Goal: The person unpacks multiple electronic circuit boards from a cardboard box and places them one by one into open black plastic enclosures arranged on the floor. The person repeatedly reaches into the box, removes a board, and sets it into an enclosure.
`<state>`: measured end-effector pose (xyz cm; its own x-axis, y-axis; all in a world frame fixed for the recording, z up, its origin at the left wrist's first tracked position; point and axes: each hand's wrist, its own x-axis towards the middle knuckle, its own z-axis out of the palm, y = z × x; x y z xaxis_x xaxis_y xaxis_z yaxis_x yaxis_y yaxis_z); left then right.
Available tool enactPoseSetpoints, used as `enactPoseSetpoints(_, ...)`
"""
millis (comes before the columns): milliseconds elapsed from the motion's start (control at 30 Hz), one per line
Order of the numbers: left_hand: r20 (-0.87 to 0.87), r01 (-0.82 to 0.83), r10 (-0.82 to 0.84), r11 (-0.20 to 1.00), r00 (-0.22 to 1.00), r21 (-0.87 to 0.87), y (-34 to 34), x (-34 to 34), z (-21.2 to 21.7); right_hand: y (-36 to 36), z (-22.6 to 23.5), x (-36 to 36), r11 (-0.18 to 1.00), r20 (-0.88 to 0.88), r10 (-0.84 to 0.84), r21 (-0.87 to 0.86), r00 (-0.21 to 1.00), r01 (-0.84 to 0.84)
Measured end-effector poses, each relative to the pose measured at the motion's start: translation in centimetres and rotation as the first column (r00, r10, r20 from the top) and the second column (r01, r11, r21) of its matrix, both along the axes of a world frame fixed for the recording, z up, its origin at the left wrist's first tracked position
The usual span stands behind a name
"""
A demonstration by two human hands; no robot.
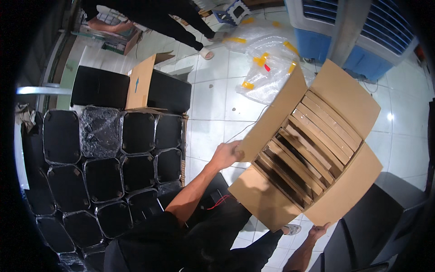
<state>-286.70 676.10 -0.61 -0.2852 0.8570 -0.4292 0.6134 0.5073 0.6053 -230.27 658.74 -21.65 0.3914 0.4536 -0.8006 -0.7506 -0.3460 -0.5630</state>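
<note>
An open cardboard box (244,148) with its flaps spread stands in front of me, turned at an angle. Inside it, several flat brown cardboard pieces (312,149) are packed on edge in a row, with dark gaps between some of them. My left hand (225,155) is closed on the edge of the box's left flap, its fingers partly hidden and slightly blurred. At the near right, my right hand (319,231) grips the lower edge of another flap. Whether the box rests on something or is held up is hidden.
Several black wrapped boxes (104,179) are stacked at left, beside an open carton (138,84). Bubble wrap (258,90) with yellow tape lies on the tiled floor (208,136). Blue-and-white air coolers (362,59) stand far right, black cabinets (371,217) near right. Another person (158,18) stands far left.
</note>
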Motion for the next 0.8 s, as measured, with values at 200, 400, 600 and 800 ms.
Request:
enactPoseSetpoints(200, 0.194, 0.08, -0.074, 0.996, 0.978, -0.024, 4.5, 1.5, -3.2, 0.6, 15.1, -8.2, 0.908, 0.622, 0.413, -0.228, 0.665, -0.351)
enactPoseSetpoints(400, 0.167, 0.137, -0.128, 0.99, 0.978, -0.045, 7.6, 6.8, -2.9, 2.7, 17.6, -14.1, 0.883, 0.837, 0.456, -0.386, 0.301, -0.265)
enactPoseSetpoints(600, -0.019, 0.246, -0.253, 0.952, 0.967, -0.18, 9.3, 9.5, -0.8, 3.3, 19.5, -13.1, 0.778, 0.721, 0.624, -0.537, 0.301, -0.326)
enactPoseSetpoints(800, -0.112, 0.316, -0.317, 0.948, 0.942, -0.027, 9.6, 11.7, -0.1, 6.1, 20.5, -11.1, 0.531, 0.567, 0.814, -0.642, 0.124, -0.553)
